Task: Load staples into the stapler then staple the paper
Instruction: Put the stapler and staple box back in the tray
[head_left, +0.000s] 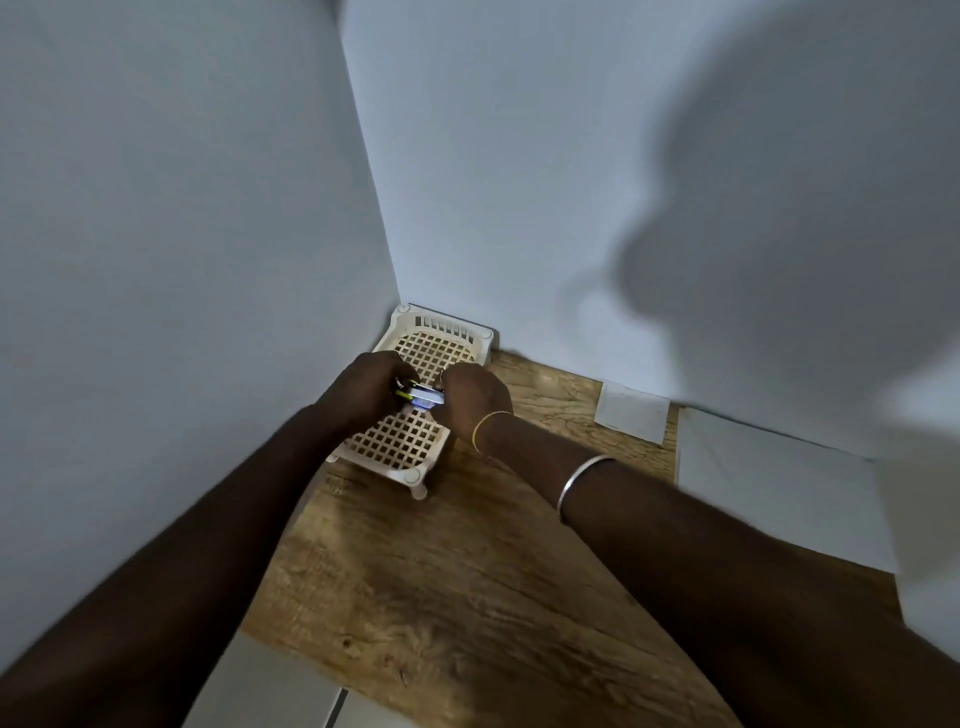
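Note:
Both my hands meet over a cream lattice tray (400, 441) in the wall corner. My left hand (371, 384) grips one end of a small stapler (423, 397), which shows silver, white and a bit of yellow-green. My right hand (475, 397) holds its other end with curled fingers. Most of the stapler is hidden between the hands, and I cannot tell whether it is open. A sheet of white paper (769, 493) lies on the wooden table (467, 597) to the right. A smaller white paper (631, 413) lies near the back wall.
White walls close in on the left and at the back, meeting right behind the tray. The table's left edge runs close to the wall. A large shadow covers the right wall. Bracelets sit on my right wrist and forearm.

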